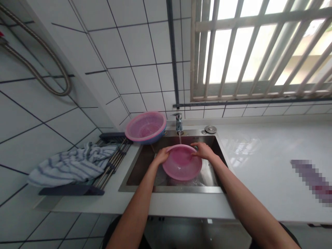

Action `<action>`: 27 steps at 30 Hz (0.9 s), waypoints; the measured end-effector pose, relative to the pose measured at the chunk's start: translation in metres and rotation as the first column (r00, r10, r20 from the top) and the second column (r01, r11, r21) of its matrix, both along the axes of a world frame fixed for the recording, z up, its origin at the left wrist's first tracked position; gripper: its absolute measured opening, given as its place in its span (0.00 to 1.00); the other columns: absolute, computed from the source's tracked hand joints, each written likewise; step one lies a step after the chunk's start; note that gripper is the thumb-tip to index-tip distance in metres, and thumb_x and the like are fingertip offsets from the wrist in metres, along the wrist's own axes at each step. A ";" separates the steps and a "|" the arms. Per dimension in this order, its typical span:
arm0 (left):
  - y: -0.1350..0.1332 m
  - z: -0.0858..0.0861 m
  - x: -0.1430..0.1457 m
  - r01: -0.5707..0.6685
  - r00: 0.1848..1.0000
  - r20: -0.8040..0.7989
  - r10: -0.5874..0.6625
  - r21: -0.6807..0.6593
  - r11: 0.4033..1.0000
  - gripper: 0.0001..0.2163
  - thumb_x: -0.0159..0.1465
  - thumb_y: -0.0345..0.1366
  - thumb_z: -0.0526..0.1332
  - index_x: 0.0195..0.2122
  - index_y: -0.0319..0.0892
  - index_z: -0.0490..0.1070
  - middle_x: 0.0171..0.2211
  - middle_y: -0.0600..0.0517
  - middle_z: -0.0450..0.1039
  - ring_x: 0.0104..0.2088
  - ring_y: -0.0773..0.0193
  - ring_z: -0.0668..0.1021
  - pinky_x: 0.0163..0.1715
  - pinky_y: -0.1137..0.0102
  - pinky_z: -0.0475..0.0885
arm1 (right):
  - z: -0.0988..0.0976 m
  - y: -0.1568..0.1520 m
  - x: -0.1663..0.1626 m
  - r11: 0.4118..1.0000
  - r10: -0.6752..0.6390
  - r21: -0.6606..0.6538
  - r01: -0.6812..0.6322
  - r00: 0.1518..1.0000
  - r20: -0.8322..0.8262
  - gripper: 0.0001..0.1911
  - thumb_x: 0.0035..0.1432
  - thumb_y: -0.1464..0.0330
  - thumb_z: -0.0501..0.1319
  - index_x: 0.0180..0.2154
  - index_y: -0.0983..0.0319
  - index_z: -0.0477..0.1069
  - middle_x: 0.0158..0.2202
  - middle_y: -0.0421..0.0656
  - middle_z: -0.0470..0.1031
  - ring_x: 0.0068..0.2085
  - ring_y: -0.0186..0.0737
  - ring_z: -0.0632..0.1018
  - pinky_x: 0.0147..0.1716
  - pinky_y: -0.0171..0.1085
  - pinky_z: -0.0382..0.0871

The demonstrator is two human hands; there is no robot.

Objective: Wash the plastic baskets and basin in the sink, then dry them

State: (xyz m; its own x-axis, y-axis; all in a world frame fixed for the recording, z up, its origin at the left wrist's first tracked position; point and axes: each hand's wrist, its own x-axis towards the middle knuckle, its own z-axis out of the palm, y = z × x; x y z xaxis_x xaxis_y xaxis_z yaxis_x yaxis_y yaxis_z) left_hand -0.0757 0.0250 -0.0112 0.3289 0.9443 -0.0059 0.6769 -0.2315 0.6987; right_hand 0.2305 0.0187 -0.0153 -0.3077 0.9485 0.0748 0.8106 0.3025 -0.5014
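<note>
A pink plastic basin (182, 164) is held over the metal sink (135, 169), its open side facing up and toward me. My left hand (162, 155) grips the basin's left rim. On the upper right rim, my right hand (202, 150) is closed, with the thumb on the inside. Behind the basin, a thin stream of water runs down from the chrome faucet (178, 121). Some water shows in the bottom of the sink. Whether the basin touches the sink bottom I cannot tell.
Stacked pink and blue basins (145, 126) rest at the sink's back left corner. A striped towel (75, 166) lies on a dark rack (111, 166) at the left. Behind the sink sits a metal drain strainer (210, 129). A blurred-out item (312, 181) lies on the white counter (261, 173).
</note>
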 end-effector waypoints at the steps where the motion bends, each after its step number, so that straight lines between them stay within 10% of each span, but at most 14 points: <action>1: 0.000 -0.001 -0.002 -0.020 1.000 -0.003 0.020 -0.013 1.000 0.25 0.60 0.27 0.55 0.58 0.45 0.78 0.57 0.51 0.79 0.60 0.52 0.78 0.62 0.59 0.70 | -0.002 0.000 0.004 0.999 -0.002 -0.050 0.004 0.999 0.033 0.30 0.51 0.59 0.75 0.57 0.52 0.78 0.49 0.47 0.83 0.49 0.55 0.81 0.46 0.41 0.72; 7: -0.008 -0.004 0.008 0.086 0.995 0.054 -0.087 0.020 0.996 0.40 0.54 0.28 0.62 0.71 0.43 0.62 0.69 0.48 0.65 0.66 0.52 0.71 0.65 0.61 0.68 | 0.008 -0.006 -0.003 0.995 -0.042 0.087 0.041 0.999 0.005 0.18 0.63 0.66 0.65 0.53 0.50 0.80 0.49 0.46 0.83 0.49 0.51 0.82 0.45 0.39 0.71; 18: -0.006 0.002 0.004 0.021 0.999 0.036 -0.018 -0.094 0.995 0.30 0.54 0.24 0.55 0.58 0.40 0.78 0.51 0.48 0.83 0.53 0.51 0.81 0.55 0.60 0.75 | 0.003 -0.005 0.005 0.997 -0.059 -0.061 0.051 0.990 -0.129 0.15 0.58 0.58 0.70 0.45 0.55 0.83 0.44 0.47 0.85 0.46 0.53 0.83 0.47 0.42 0.73; 22: -0.006 -0.006 0.003 -0.018 0.995 -0.099 0.009 -0.090 0.996 0.29 0.55 0.24 0.56 0.58 0.42 0.78 0.51 0.47 0.83 0.52 0.50 0.82 0.55 0.62 0.74 | 0.056 -0.005 -0.009 0.902 -0.238 0.224 0.370 0.856 -0.459 0.17 0.68 0.62 0.58 0.52 0.58 0.80 0.51 0.48 0.82 0.52 0.50 0.81 0.55 0.44 0.71; 27: -0.001 -0.012 -0.001 -0.040 0.991 -0.132 0.025 -0.117 0.992 0.26 0.55 0.27 0.58 0.56 0.42 0.79 0.48 0.48 0.84 0.48 0.51 0.83 0.50 0.63 0.76 | 0.147 0.025 -0.046 0.838 0.108 0.530 0.132 0.911 -0.398 0.29 0.65 0.72 0.54 0.65 0.57 0.68 0.63 0.42 0.74 0.62 0.46 0.75 0.64 0.46 0.66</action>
State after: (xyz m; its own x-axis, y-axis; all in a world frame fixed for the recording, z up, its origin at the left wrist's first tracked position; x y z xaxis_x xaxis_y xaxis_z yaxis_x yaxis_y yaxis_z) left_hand -0.0766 0.0242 -0.0235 0.2871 0.9445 -0.1596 0.7696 -0.1282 0.6255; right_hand 0.1841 0.0436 0.1319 -0.1254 0.7212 0.6812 0.5826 0.6093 -0.5379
